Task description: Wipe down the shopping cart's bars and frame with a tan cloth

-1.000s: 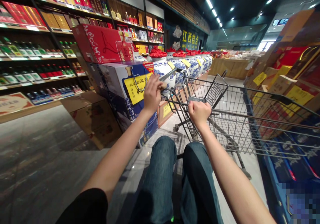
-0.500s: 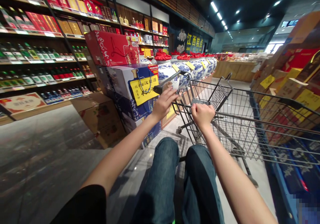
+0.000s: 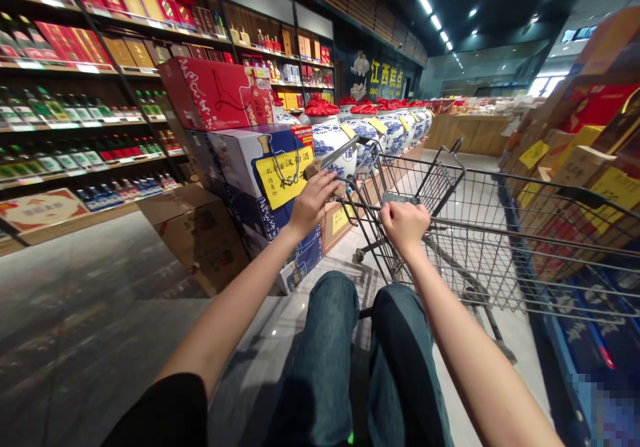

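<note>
A wire shopping cart [image 3: 480,234] stands in front of me, tilted in the view, with nothing visible in its basket. My right hand [image 3: 404,224] is closed in a fist on the cart's rear frame. Further left, my left hand [image 3: 313,199] lies on the cart's handle bar [image 3: 340,154], fingers curled loosely over it near its left end. My two legs in blue jeans [image 3: 360,360] show below the hands.
A stack of red and blue liquor boxes [image 3: 240,140] with a yellow price tag stands just left of the cart. Blue-and-white ceramic jars [image 3: 370,130] line up behind it. Bottle shelves [image 3: 75,114] fill the left wall. Stacked cartons [image 3: 585,167] crowd the right.
My left hand slid down and inward along the handle bar, then eased slightly back. The right hand stayed clenched on the frame. The view shifted a little.
</note>
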`<state>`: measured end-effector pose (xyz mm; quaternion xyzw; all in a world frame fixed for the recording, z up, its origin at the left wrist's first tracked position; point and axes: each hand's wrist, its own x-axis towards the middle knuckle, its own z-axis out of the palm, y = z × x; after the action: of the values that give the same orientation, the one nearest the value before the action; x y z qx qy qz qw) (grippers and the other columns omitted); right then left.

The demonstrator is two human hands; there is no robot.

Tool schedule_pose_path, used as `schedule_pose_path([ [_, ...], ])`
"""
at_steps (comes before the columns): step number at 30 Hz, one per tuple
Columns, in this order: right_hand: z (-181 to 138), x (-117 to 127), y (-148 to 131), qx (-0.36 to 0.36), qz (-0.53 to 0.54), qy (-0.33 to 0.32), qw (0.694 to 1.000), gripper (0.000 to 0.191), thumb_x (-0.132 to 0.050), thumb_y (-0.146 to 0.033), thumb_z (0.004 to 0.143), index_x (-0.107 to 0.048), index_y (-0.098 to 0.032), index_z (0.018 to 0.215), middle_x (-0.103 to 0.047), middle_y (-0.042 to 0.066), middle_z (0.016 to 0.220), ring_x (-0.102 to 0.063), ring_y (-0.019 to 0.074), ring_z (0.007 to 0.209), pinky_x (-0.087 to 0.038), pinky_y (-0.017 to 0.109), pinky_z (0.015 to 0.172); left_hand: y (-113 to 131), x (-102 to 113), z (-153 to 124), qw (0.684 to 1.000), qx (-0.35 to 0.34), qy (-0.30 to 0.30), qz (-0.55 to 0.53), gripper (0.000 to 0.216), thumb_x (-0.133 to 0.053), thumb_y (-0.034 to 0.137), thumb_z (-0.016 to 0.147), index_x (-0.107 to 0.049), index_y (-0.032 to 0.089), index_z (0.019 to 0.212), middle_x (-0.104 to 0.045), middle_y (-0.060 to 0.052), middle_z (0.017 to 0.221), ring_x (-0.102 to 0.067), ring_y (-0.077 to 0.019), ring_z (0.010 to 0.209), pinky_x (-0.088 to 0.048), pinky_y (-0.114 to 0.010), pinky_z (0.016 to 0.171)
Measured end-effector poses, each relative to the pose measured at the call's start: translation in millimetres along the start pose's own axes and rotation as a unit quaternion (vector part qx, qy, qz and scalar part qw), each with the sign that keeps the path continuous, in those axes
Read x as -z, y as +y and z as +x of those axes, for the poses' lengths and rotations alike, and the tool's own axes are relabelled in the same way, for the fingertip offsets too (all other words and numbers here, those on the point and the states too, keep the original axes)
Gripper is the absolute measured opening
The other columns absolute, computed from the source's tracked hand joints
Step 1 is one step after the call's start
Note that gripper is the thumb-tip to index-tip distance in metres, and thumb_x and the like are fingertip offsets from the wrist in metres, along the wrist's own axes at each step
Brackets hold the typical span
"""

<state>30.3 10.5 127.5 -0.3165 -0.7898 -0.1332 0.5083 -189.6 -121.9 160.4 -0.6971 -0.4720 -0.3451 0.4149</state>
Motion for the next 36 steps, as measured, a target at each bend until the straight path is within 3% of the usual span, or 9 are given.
schedule_pose_path([
  [5,0.5,1.8,0.1,0.004,-0.005,-0.01,1.0,0.039,-0.047,-0.029,0.094,-0.06,-0.02,0.059,-0.066,0.003,0.058,-0.05,0.0157,0.06,-0.02,0.034,0.067,-28.4,2.5,1.3,0.991,0.078,0.104,0.041,0.05,-0.043,0.005,0.1,-0.051,0.026,0.145,-0.059,-0.008,0.148,-0.046,-0.0244,0.146,-0.044,-0.051,0.12],
  [8,0.7,0.9,-0.3,0.0,-0.008,-0.012,1.0,0.039,-0.047,-0.029,0.094,-0.06,-0.02,0.059,-0.066,0.003,0.059,-0.05,0.0157,0.06,-0.021,0.034,0.067,-28.1,-3.3,1.4,0.978,0.135,0.15,0.052,0.048,-0.04,0.006,0.1,-0.054,0.026,0.142,-0.059,-0.008,0.148,-0.047,-0.0239,0.146,-0.044,-0.052,0.12],
  [15,1.0,1.2,1.1,-0.014,-0.011,-0.024,1.0,0.038,-0.045,-0.029,0.094,-0.061,-0.02,0.06,-0.065,0.004,0.059,-0.05,0.0162,0.061,-0.021,0.034,0.067,30.7,-26.2,-6.7,0.998,0.003,0.008,-0.055,0.052,-0.042,0.004,0.101,-0.046,0.023,0.149,-0.054,-0.012,0.153,-0.032,-0.0221,0.154,-0.043,-0.05,0.121],
  [18,0.4,2.0,1.8,-0.002,-0.013,-0.018,1.0,0.039,-0.045,-0.028,0.094,-0.06,-0.02,0.06,-0.064,0.004,0.059,-0.049,0.0159,0.061,-0.021,0.034,0.067,26.3,-19.1,-1.5,0.996,-0.05,-0.022,-0.069,0.058,-0.041,0.004,0.101,-0.039,0.024,0.155,-0.05,-0.012,0.157,-0.027,-0.0227,0.156,-0.042,-0.051,0.122],
  [23,0.7,-0.1,4.1,0.003,-0.012,-0.018,1.0,0.039,-0.044,-0.029,0.094,-0.058,-0.02,0.058,-0.064,0.003,0.058,-0.047,0.016,0.06,-0.021,0.034,0.067,14.9,-16.0,10.2,0.999,0.007,0.016,-0.051,0.068,-0.04,0.003,0.1,-0.032,0.034,0.16,-0.044,-0.005,0.162,-0.025,-0.0258,0.156,-0.038,-0.058,0.124],
  [27,2.8,-1.6,7.4,0.006,-0.008,-0.029,1.0,0.039,-0.043,-0.031,0.094,-0.059,-0.02,0.06,-0.066,0.004,0.061,-0.048,0.0162,0.061,-0.021,0.034,0.067,32.2,-45.6,-8.1,0.992,-0.066,-0.07,-0.079,0.059,-0.039,-0.001,0.1,-0.044,0.024,0.154,-0.052,-0.01,0.155,-0.031,-0.022,0.154,-0.043,-0.047,0.122],
  [31,5.6,-2.9,10.6,0.007,-0.001,-0.048,0.999,0.043,-0.039,-0.033,0.097,-0.06,-0.02,0.063,-0.068,0.006,0.065,-0.05,0.0167,0.063,-0.022,0.035,0.069,45.0,-75.7,-28.2,0.963,-0.186,-0.164,-0.102,0.033,-0.053,0.004,0.101,-0.07,0.021,0.124,-0.072,-0.006,0.13,-0.06,-0.0198,0.133,-0.052,-0.037,0.114],
  [33,7.0,-3.8,12.2,0.004,-0.004,-0.053,0.999,0.043,-0.037,-0.033,0.097,-0.061,-0.019,0.064,-0.068,0.006,0.065,-0.051,0.0168,0.063,-0.023,0.034,0.07,42.9,-77.0,-24.5,0.952,-0.222,-0.183,-0.104,0.026,-0.055,0.007,0.101,-0.073,0.02,0.115,-0.076,-0.005,0.123,-0.067,-0.0191,0.125,-0.055,-0.036,0.111],
  [36,8.5,-5.4,14.6,0.005,-0.003,-0.062,0.998,0.044,-0.036,-0.034,0.097,-0.061,-0.019,0.065,-0.066,0.006,0.065,-0.05,0.0164,0.062,-0.023,0.034,0.07,30.6,-59.7,-2.7,0.963,-0.204,-0.159,-0.074,0.032,-0.048,0.009,0.106,-0.065,0.018,0.132,-0.066,-0.008,0.141,-0.05,-0.0206,0.143,-0.05,-0.042,0.117],
])
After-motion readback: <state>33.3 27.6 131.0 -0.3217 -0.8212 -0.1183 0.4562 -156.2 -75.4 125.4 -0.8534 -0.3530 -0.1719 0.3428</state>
